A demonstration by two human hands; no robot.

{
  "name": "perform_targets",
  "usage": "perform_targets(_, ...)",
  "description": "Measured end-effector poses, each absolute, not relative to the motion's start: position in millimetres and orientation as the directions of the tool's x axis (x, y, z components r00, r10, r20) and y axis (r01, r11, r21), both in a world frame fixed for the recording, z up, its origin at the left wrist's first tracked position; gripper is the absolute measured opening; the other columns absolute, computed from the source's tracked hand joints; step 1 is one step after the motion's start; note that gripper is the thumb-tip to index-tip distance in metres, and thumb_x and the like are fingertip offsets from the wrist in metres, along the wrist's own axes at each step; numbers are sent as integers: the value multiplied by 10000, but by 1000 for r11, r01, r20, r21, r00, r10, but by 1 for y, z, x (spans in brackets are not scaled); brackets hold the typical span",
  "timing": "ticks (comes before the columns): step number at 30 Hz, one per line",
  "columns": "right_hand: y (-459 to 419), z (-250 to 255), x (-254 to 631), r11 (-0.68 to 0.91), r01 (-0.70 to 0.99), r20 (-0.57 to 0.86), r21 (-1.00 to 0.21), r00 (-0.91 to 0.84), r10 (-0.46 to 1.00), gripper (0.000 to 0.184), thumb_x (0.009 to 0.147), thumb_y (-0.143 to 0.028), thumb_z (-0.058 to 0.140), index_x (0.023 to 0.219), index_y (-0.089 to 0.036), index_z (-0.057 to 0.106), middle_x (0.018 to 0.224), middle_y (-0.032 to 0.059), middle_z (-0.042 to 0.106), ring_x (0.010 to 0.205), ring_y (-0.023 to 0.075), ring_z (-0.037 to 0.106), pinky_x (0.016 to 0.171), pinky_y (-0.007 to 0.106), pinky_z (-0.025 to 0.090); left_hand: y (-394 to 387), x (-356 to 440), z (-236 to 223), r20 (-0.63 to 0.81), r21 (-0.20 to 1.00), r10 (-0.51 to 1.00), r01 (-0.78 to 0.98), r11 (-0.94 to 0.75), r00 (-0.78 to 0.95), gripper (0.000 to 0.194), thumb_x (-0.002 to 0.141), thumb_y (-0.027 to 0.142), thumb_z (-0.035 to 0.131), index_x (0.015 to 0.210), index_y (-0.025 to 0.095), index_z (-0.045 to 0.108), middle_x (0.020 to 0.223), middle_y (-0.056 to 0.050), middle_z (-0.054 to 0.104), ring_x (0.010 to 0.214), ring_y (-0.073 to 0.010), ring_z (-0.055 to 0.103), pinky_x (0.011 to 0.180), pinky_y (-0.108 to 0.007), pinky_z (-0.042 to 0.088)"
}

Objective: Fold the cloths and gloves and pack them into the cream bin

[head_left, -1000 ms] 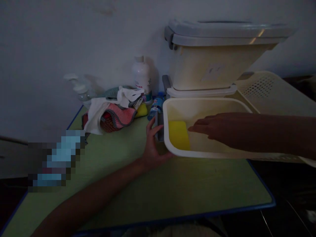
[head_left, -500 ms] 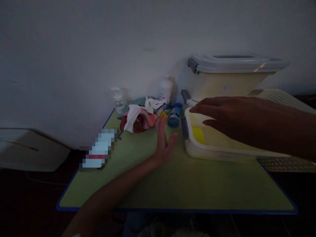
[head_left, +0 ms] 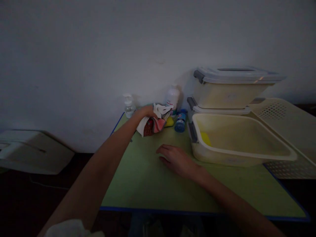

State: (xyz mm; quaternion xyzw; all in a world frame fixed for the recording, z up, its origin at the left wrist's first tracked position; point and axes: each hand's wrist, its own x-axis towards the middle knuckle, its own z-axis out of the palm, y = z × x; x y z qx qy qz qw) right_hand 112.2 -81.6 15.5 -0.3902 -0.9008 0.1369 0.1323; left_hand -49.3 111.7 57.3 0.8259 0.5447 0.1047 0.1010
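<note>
My left hand (head_left: 147,111) reaches into a bunched pile of cloths (head_left: 159,125), in red, pink and white, at the back of the table. Its fingers are hidden among the folds, so their grip does not show. My right hand (head_left: 175,160) hovers over or rests on the green tabletop, palm down, with fingers loosely bent and apart and nothing in them. A yellow item (head_left: 169,122) lies against the pile's right side. Close by are a blue bottle (head_left: 181,121), a white bottle (head_left: 173,97) and a clear pump bottle (head_left: 128,107).
An open cream bin (head_left: 244,156) with a yellow item (head_left: 205,139) inside stands at the right. Behind it is a lidded storage box (head_left: 232,93); a perforated white basket (head_left: 291,121) lies farther right. The green table (head_left: 148,187) has a blue edge. A white box (head_left: 37,154) sits at left.
My left hand has moved forward and left into the cloths. My right hand has come down and left from above the cream bin to the table's middle. The view has shifted slightly.
</note>
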Motion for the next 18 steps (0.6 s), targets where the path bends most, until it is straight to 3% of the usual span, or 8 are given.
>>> perform_targets(3, -70, -6, 113, 615, 690, 140, -382, -614, 777, 173, 832, -75, 490, 931, -146, 613, 948, 81, 648, 832, 175, 610, 706, 280, 435, 118, -43, 59, 9, 284, 949, 909, -305, 316, 238, 479, 192, 777, 660, 168, 624, 712, -37, 666, 778, -246, 625, 713, -323, 476)
perform_targets(5, -65, -16, 115, 598, 695, 145, -399, -596, 790, 162, 837, -69, 472, 876, -144, 611, 897, 68, 641, 791, 158, 597, 689, 267, 424, 120, -42, 63, 46, 303, 959, 911, -281, 281, 207, 484, 156, 764, 618, 164, 607, 677, -32, 644, 772, -244, 615, 716, -328, 468)
perform_targets(12, -57, -33, 126, 575, 688, 178, -442, -561, 809, 160, 849, -71, 453, 831, -142, 595, 856, 62, 607, 794, 153, 554, 722, 272, 417, 116, -53, 97, 304, 435, 932, 842, -319, 196, 81, 714, 201, 604, 763, 143, 576, 730, -7, 570, 738, -144, 548, 716, -260, 434)
perform_targets(18, -55, -39, 125, 588, 674, 201, -447, -565, 800, 153, 836, -69, 468, 802, -142, 597, 851, 66, 585, 816, 165, 530, 744, 289, 417, 99, -48, 113, 485, 712, 871, 544, -445, 78, 103, 712, 135, 565, 719, 156, 465, 691, 29, 472, 645, -99, 474, 670, -240, 418)
